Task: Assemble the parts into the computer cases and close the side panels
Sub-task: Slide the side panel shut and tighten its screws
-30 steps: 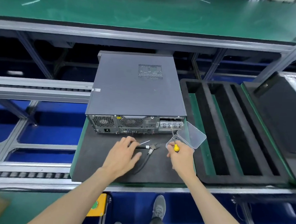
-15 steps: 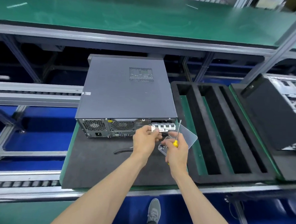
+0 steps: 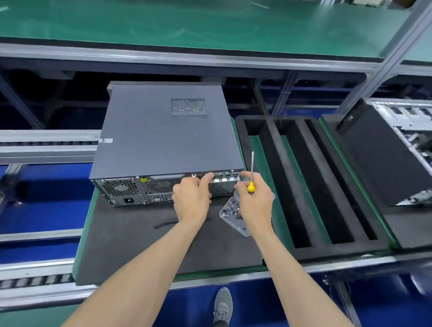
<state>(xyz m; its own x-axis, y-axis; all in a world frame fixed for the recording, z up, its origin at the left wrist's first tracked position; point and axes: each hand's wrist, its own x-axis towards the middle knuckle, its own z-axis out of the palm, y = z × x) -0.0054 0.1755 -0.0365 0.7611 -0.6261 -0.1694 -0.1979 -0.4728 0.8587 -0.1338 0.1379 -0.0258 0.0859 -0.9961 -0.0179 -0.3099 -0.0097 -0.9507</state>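
Observation:
A dark grey computer case (image 3: 166, 137) lies flat on a black foam mat (image 3: 134, 244), side panel on top and rear face toward me. My left hand (image 3: 191, 199) pinches the left end of the silver expansion-slot bracket (image 3: 225, 180) at the rear's top right. My right hand (image 3: 254, 203) grips a yellow-handled screwdriver (image 3: 251, 175) with the shaft pointing up, and its forefinger touches the bracket's right end. A clear plastic screw box (image 3: 233, 216) lies on the mat between and below my hands, partly hidden by my right hand.
A black cable (image 3: 165, 223) lies on the mat by my left wrist. A black foam tray (image 3: 309, 184) with long empty slots sits to the right. Beyond it stands an open case (image 3: 418, 140) with a dark panel (image 3: 382, 163) leaning against it. Conveyor rails run left.
My left hand left the cable on the mat and rose to the slot bracket. My right hand lifted from the screw box to the bracket's right end, screwdriver still in it.

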